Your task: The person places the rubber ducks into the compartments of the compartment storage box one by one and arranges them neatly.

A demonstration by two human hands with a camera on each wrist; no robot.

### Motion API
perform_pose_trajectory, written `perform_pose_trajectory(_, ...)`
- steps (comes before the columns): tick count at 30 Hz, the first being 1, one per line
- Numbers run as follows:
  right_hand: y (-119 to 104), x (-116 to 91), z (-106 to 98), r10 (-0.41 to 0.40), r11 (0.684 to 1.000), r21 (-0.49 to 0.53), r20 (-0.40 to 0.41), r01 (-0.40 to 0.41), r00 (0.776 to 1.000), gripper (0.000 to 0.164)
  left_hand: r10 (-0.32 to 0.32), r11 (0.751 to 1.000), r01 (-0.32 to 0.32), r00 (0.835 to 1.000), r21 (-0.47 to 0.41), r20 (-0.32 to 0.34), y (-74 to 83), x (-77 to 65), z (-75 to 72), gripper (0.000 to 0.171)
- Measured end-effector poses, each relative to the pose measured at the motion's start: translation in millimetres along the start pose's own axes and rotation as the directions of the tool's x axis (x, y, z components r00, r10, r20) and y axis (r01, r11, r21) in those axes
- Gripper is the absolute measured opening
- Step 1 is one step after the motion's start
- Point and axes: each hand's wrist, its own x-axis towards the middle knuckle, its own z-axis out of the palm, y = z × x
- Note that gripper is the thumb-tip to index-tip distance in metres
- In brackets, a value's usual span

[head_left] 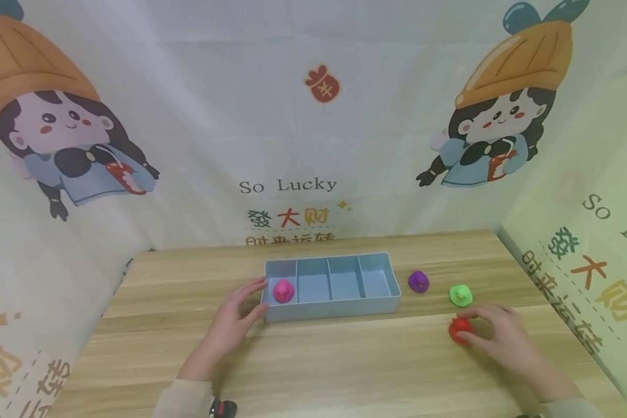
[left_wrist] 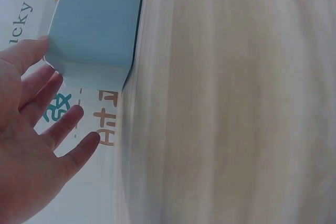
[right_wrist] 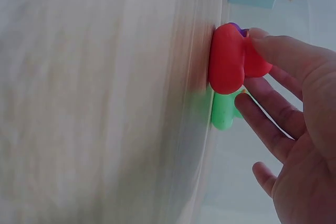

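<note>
In the head view a pale blue box (head_left: 331,307) with a row of compartments sits on the table, a pink rubber duck (head_left: 283,291) in its leftmost one. My left hand (head_left: 233,316) touches the box's left end, thumb by the front corner, the other fingers spread and fairly straight. At the right, my right hand (head_left: 501,337) pinches a red rubber duck (head_left: 458,331) between thumb and fingers; the right wrist view shows the red duck (right_wrist: 227,59) right at the table surface. Just behind it is a green rubber duck (head_left: 460,295). A purple rubber duck (head_left: 418,281) lies between the box and the green one.
The wooden table (head_left: 345,366) extends in front of the box. Behind it hangs a pale printed cloth (head_left: 292,133) with cartoon figures and lettering, and more of this cloth lines both sides. A dark band shows at the left sleeve (head_left: 185,399).
</note>
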Motion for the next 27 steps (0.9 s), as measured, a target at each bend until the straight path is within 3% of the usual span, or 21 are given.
perform_pose_trajectory(8, -2, -2, -1, 0.026, 0.996, -0.088, 0.006, -0.026, 1.000, 0.038, -0.018, 1.000, 0.019, 1.000, -0.011, 0.007, -0.4, -2.0, 3.3, 0.050)
perform_pose_trajectory(17, -3, 4, -3, 0.002, 0.997, -0.083, -0.001, -0.002, 1.000, 0.042, -0.008, 1.000, 0.008, 1.000, -0.012, 0.000, 2.5, 0.6, -1.2, 0.050)
perform_pose_trajectory(27, -14, 9, -6, 0.209, 0.965, -0.168, 0.040, -0.199, 0.977, 0.033, 0.005, 1.000, -0.005, 1.000, -0.002, 0.003, 0.7, 0.8, 1.0, 0.049)
